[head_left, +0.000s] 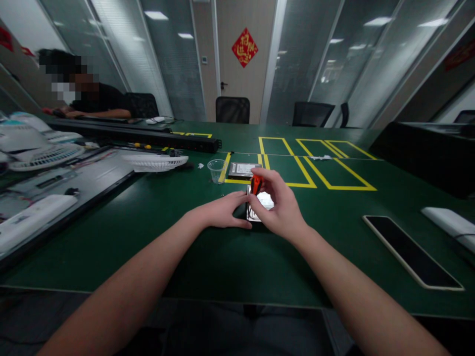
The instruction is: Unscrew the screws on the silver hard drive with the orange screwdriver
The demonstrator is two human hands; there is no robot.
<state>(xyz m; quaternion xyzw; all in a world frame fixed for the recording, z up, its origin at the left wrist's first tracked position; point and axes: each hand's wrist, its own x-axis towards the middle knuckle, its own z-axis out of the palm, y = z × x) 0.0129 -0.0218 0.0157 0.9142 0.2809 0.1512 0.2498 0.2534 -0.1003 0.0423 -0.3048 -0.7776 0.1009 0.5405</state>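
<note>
A silver hard drive (254, 213) lies on the green table in front of me, partly covered by my hands. My left hand (226, 210) holds its left side, thumb at the near corner and fingers at the far one. Above the drive, my right hand (280, 205) grips the orange and black handle of a screwdriver (256, 184), which stands roughly upright. The screwdriver's tip is hidden, so I cannot tell exactly where it touches. Just beyond, a second hard drive (243, 170) lies label up inside a yellow taped outline, beside a clear plastic cup (217, 172).
White fan parts (156, 162) and a large flat panel (100, 173) spread over the left side, with a long black bar (148, 136) behind. A phone (411, 252) and a white device (451, 225) lie at right. Another person (100, 99) sits far left.
</note>
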